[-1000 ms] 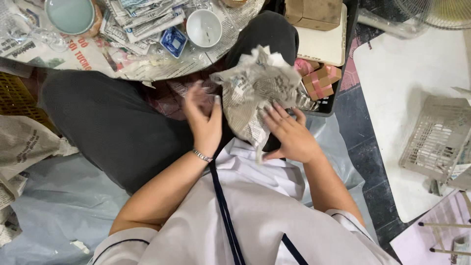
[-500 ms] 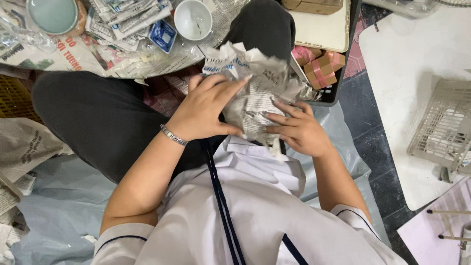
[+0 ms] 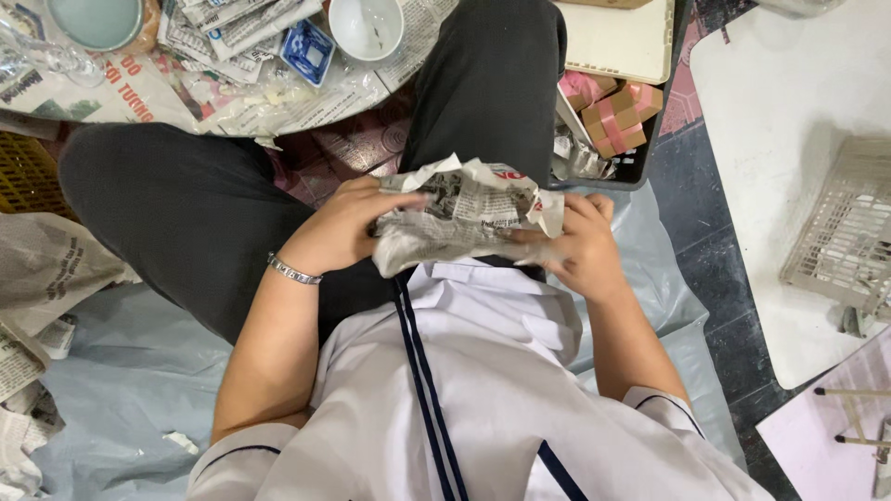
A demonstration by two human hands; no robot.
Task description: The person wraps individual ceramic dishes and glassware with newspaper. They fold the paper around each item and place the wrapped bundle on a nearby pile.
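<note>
place: home floor used as a packing spot
clues: newspaper sheets (image 3: 111, 93), bowls (image 3: 367, 26), plastic sheet (image 3: 121, 371), white basket (image 3: 840, 232), tile floor (image 3: 705, 269)

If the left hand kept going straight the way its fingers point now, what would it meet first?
The left hand points rightward onto the crumpled newspaper bundle, which it already touches; beyond that, probably the right hand.

One newspaper bundle (image 3: 464, 218) is seen, two bowls (image 3: 367, 26), one small blue dish (image 3: 308, 51), two baskets (image 3: 840, 232).
</note>
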